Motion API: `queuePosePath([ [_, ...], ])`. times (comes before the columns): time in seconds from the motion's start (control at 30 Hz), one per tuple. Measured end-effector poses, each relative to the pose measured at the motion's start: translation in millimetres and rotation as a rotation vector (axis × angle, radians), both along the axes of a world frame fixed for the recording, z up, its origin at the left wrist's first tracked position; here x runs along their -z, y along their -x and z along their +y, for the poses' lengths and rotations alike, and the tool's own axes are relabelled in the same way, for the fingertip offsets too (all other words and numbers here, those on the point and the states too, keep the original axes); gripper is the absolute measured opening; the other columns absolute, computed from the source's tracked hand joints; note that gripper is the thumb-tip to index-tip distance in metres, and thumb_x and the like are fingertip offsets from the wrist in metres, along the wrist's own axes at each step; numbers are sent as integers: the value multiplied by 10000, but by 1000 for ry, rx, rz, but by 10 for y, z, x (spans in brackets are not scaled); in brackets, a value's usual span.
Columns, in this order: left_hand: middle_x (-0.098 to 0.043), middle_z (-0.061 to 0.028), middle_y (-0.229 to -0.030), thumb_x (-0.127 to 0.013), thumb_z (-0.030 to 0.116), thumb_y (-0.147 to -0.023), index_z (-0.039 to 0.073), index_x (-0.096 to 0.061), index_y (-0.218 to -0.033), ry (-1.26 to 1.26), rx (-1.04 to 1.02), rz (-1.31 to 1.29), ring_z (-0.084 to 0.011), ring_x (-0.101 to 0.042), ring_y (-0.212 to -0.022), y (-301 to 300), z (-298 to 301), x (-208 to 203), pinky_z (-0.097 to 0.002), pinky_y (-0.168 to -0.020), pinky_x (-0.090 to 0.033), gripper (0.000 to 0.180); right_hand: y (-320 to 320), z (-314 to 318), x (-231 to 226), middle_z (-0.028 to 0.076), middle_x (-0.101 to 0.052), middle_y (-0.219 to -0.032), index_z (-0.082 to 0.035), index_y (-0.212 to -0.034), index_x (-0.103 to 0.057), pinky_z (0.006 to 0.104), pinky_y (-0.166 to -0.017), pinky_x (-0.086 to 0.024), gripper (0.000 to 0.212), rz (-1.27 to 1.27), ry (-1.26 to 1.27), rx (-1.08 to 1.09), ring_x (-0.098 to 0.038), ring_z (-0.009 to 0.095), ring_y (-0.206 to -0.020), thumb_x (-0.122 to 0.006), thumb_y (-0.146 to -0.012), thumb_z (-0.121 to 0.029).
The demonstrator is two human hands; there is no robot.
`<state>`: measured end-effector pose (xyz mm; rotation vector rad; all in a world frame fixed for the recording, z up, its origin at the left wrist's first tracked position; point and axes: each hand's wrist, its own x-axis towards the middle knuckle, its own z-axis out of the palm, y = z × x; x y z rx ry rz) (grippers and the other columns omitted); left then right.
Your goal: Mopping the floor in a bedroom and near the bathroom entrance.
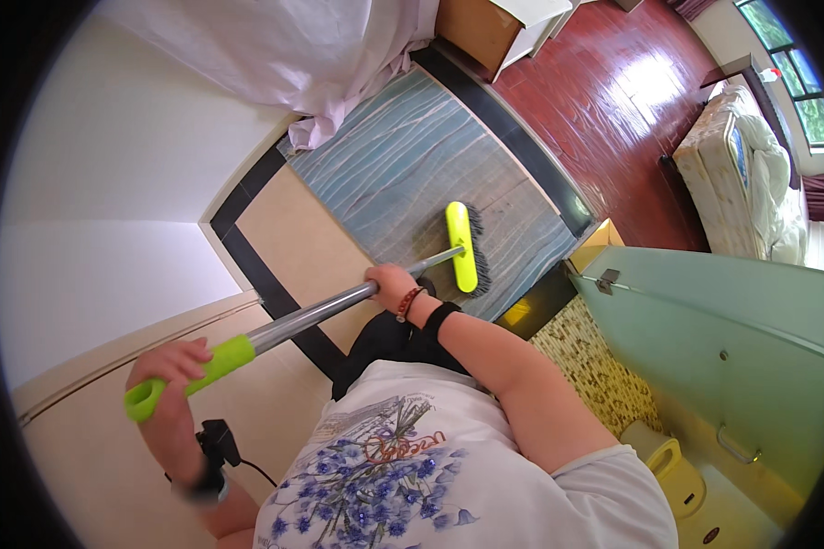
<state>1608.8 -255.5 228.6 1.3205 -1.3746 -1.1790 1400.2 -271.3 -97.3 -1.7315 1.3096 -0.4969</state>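
A long-handled floor brush (462, 247) has a lime-green head with dark bristles, a silver metal pole and a green end grip. Its head rests on a blue-grey wavy-patterned mat (375, 174). My left hand (169, 364) is wrapped round the green grip at the pole's upper end, at the lower left. Farther down the pole, my right hand (395, 288) grips the metal shaft, with a red bead bracelet and a black band on the wrist. The pole slants from lower left up to the brush head at right of centre.
A frosted glass door (723, 339) stands at the right, beside yellow mosaic tiles (595, 357) and a yellow plastic stool (682, 480). A pale curtain (284, 55) hangs at the upper left. Beyond the mat lie a red wood floor (613, 128), a cabinet (481, 32) and a bed (728, 174).
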Motion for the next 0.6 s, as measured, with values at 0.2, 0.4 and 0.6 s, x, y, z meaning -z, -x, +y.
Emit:
queuePosePath([
  [0.2,-494,-35,-534,-576,240,-753,104,-435,-591,308,24,-193,-201,-518,-554,5,234,-339,-410,-738,-419,255,-375,-245,-369,119,-554,-697,-62,-705,-544,376,-642,-420,143,-121,50,-143,-525,310,-730,-645,-615,-109],
  [0.4,-485,-18,-534,-574,252,-755,123,-418,-599,425,121,-50,-170,-509,-547,-292,251,-411,-406,-749,-401,256,-546,-254,-588,107,-548,-690,-77,-719,-544,373,-665,-411,116,-138,102,-169,-525,297,-726,-611,-625,-89],
  [0.6,-439,-12,-567,-547,220,-761,106,-413,-659,243,19,175,-158,-459,-539,-668,-131,-178,-394,-767,-377,203,-498,-202,-564,104,-545,-689,-86,-693,-537,384,-686,-401,107,-6,64,-66,-525,291,-745,-610,-627,-128],
])
